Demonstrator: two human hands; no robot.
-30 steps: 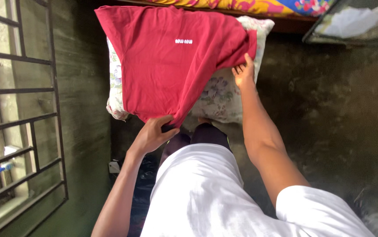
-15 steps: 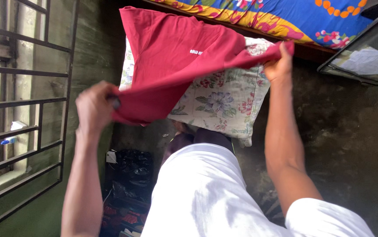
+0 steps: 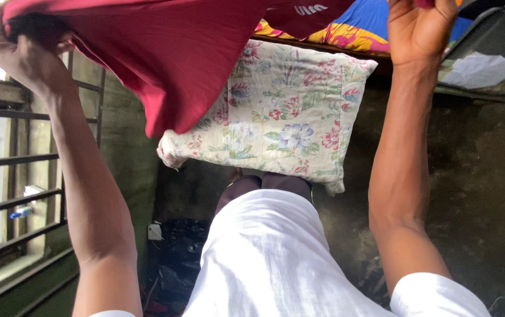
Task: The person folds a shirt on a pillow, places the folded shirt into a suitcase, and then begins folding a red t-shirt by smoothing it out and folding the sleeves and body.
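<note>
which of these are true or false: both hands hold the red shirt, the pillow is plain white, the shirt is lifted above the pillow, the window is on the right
Both hands hold the red shirt: true; left hand and right hand grip it.
The pillow is plain white: false; it is floral.
The shirt is lifted above the pillow: true.
The window is on the right: false; its bars are on the left.
</note>
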